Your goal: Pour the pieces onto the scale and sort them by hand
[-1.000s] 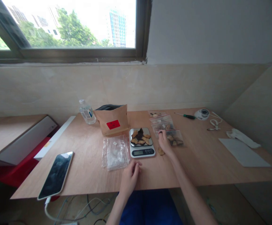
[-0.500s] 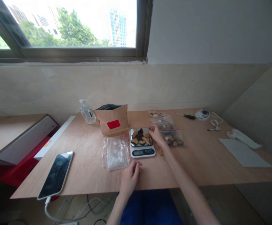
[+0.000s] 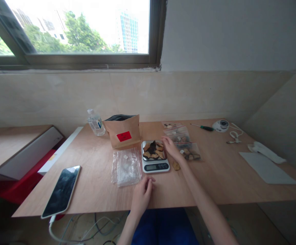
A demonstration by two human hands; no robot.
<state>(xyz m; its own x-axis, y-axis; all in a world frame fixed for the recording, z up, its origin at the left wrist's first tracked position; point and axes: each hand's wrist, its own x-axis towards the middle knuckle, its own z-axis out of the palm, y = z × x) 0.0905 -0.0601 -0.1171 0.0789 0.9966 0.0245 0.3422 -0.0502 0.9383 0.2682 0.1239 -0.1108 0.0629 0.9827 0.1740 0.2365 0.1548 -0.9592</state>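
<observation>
A small digital scale [image 3: 155,165] stands mid-table with several brown and dark dried pieces [image 3: 153,150] heaped on its pan. My right hand [image 3: 171,148] reaches over the pan's right edge, fingers together at the pieces; what they hold is hidden. One loose piece [image 3: 176,165] lies on the wood just right of the scale. My left hand [image 3: 142,194] rests near the front edge with fingers curled, holding nothing I can see. Empty clear zip bags [image 3: 126,165] lie left of the scale. Filled zip bags [image 3: 188,150] lie to its right.
A brown paper pouch with a red label [image 3: 123,131] and a water bottle [image 3: 95,122] stand behind. A phone [image 3: 61,190] on a cable lies front left. A screwdriver [image 3: 202,127], a round device [image 3: 220,125], white cord and a grey sheet [image 3: 267,167] lie at right.
My right hand moved left from the filled bags to the right edge of the scale's pan. The left hand has stayed put.
</observation>
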